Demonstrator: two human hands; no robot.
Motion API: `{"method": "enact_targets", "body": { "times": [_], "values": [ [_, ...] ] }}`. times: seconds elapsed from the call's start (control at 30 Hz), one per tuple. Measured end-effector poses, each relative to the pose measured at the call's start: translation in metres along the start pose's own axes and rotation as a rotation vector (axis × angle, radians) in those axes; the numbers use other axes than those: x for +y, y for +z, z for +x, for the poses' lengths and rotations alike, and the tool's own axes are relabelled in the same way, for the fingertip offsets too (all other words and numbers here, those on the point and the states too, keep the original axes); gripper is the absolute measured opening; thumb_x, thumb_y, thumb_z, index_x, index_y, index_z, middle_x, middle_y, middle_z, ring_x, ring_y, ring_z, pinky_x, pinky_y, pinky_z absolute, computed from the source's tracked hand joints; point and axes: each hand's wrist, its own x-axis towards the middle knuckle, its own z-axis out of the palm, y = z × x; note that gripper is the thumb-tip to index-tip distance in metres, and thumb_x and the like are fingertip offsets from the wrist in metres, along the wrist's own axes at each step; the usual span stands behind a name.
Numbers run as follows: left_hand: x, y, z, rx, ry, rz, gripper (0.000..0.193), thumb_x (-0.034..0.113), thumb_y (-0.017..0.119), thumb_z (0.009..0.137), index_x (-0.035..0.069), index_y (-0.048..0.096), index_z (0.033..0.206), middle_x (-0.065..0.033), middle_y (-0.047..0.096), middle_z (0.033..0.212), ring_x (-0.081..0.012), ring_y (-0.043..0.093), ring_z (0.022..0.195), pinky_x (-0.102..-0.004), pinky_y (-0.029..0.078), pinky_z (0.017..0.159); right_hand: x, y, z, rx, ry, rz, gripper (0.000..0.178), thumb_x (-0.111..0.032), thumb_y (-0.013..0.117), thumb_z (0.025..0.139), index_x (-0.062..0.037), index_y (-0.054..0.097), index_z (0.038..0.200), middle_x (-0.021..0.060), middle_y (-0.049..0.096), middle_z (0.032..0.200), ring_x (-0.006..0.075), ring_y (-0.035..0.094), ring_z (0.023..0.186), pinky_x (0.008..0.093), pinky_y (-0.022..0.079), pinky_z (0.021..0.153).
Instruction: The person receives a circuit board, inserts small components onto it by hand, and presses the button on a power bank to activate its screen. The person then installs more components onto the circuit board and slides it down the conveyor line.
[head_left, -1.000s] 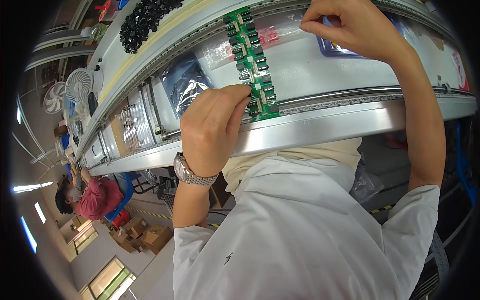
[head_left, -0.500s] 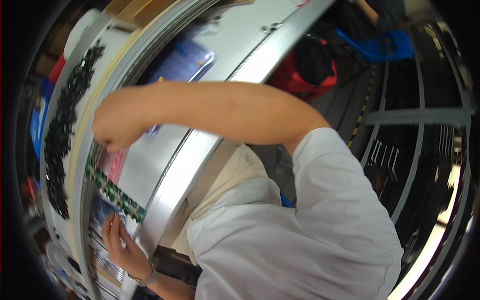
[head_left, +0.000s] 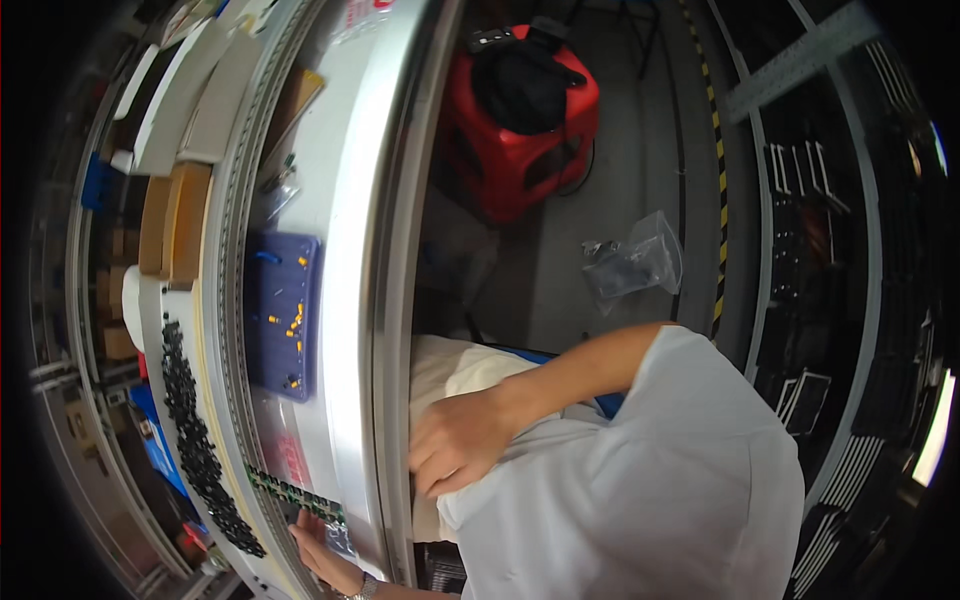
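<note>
Workbench [head_left: 350, 250], green circuit strip [head_left: 295, 493] seemingly touching left fingers [head_left: 305, 530]

Glossy metal bench rim [head_left: 385, 300] — matt cloth shirt [head_left: 640, 500].

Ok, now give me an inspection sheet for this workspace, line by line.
Surface: long white bench with a metal front edge, running up the left of the view.
Job's things: green circuit board strip lying on the bench near the bottom.
Clutter: blue tray with small yellow parts; a row of black parts; cardboard boxes.
Grips: left hand, fingers stretched out against the board strip; right hand, fingers curled at the white shirt by the bench edge, nothing seen in it.
Cables: possibly a dark cord beside the red machine; too unclear to confirm.
Surroundings: clear plastic bag on the floor; yellow and black floor tape.
</note>
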Motion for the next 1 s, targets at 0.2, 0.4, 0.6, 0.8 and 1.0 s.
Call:
{"method": "enact_targets", "body": {
  "times": [0.2, 0.4, 0.6, 0.8, 1.0],
  "values": [
    [0.005, 0.013, 0.013, 0.005, -0.039, 0.018, 0.067, 0.057, 0.051, 0.102, -0.003, 0.069, 0.123, -0.0140, 0.070, 0.107, -0.0201, 0.065, 0.092, -0.0301, 0.050, 0.087, 0.018, 0.008, -0.120, -0.239, 0.432, -0.102, 0.016, -0.016, 0.063, 0.091, -0.0085, 0.067, 0.078, 0.0048, 0.059, 0.075, 0.0263, 0.059, 0.070, 0.0364, 0.051, 0.069],
    [0.019, 0.033, 0.016, -0.008, -0.067, -0.025, 0.069, 0.059, 0.053, 0.100, -0.004, 0.068, 0.122, -0.0132, 0.069, 0.102, -0.0201, 0.064, 0.090, -0.0305, 0.051, 0.085, 0.022, 0.013, -0.100, -0.215, 0.537, -0.066, 0.016, -0.015, 0.063, 0.090, -0.0064, 0.070, 0.079, 0.0047, 0.064, 0.078, 0.0271, 0.061, 0.074, 0.0369, 0.052, 0.073],
    [0.037, 0.051, 0.021, -0.009, -0.081, 0.004, 0.070, 0.061, 0.055, 0.099, -0.005, 0.068, 0.119, -0.0127, 0.067, 0.098, -0.0201, 0.064, 0.089, -0.0301, 0.051, 0.082, 0.025, -0.002, -0.111, -0.094, 0.570, 0.080, 0.012, -0.014, 0.065, 0.090, -0.0064, 0.073, 0.085, 0.0036, 0.068, 0.082, 0.0247, 0.062, 0.073, 0.0347, 0.051, 0.071],
    [0.042, 0.067, 0.028, 0.027, -0.145, 0.000, 0.069, 0.061, 0.055, 0.098, -0.004, 0.069, 0.115, -0.0102, 0.067, 0.095, -0.0193, 0.064, 0.088, -0.0293, 0.051, 0.080, 0.063, -0.171, -0.158, 0.448, 0.611, -0.294, 0.005, -0.014, 0.076, 0.085, -0.0101, 0.074, 0.082, 0.0001, 0.070, 0.078, 0.0143, 0.062, 0.067, 0.0275, 0.050, 0.063],
    [0.033, 0.029, 0.013, -0.009, -0.289, -0.072, 0.066, 0.055, 0.043, 0.104, -0.005, 0.064, 0.122, -0.0148, 0.065, 0.113, -0.0276, 0.061, 0.107, -0.0352, 0.048, 0.096, 0.113, -0.439, -0.208, 0.966, 0.974, -0.683, 0.035, -0.034, 0.073, 0.088, -0.0023, 0.076, 0.103, 0.0048, 0.074, 0.086, 0.0154, 0.065, 0.075, 0.0281, 0.052, 0.070]
  ]
}}
